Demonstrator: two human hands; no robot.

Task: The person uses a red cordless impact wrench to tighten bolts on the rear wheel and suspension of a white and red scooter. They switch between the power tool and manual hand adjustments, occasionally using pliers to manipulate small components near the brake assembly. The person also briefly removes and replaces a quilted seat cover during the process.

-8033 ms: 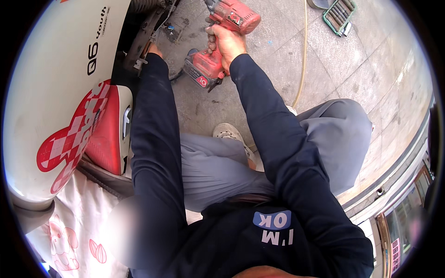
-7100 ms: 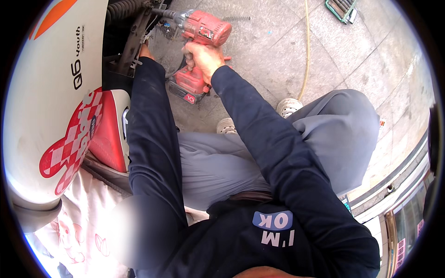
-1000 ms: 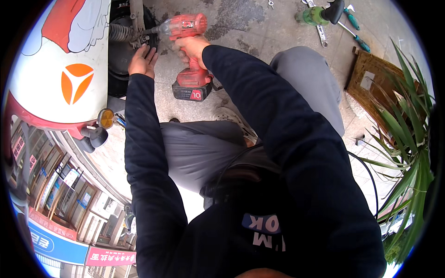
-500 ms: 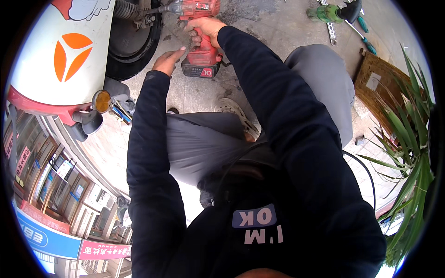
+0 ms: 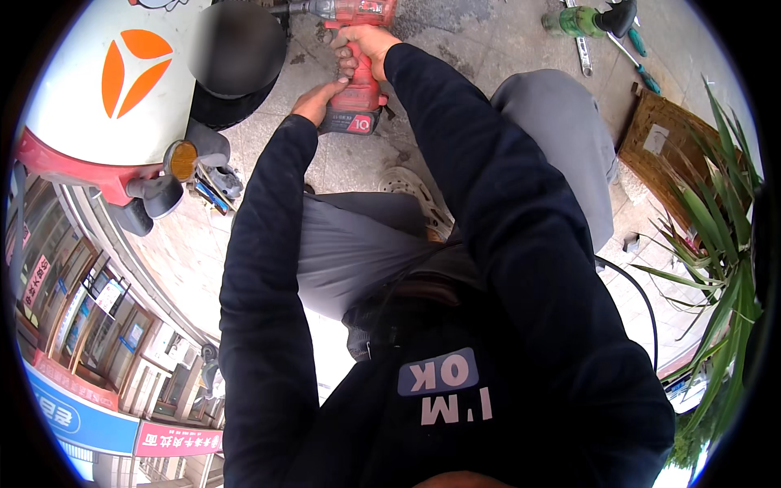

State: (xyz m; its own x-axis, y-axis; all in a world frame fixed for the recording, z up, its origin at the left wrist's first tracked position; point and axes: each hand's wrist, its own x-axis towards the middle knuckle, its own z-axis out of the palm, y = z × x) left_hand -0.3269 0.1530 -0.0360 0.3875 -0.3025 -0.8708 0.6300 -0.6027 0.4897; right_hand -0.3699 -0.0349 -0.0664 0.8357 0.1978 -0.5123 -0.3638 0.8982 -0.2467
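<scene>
A red cordless impact wrench point(image 5: 355, 98) with a dark battery at its base is held in front of me, its nose pointing left towards the wheel. My right hand point(image 5: 368, 47) is closed around its handle, just under the motor housing. Lower down, my left hand point(image 5: 319, 102) grips the side of the tool's base above the battery, fingers partly hidden behind it. The black wheel point(image 5: 224, 112) of a white and red vehicle point(image 5: 89, 98) is beside the tool's nose. The tool's tip and what it meets there are too unclear to tell.
A green spray bottle point(image 5: 573, 22), a wrench point(image 5: 584, 57) and green-handled screwdrivers point(image 5: 648, 80) lie at the upper right. Beyond my right knee stand a wooden board point(image 5: 663, 138) and a spiky plant point(image 5: 724, 236). An amber reflector point(image 5: 180, 160) juts from the vehicle's corner.
My left hand has moved right and closed onto the tool's base; before, it was held apart beside it. The right hand keeps its grip. The view has shifted slightly.
</scene>
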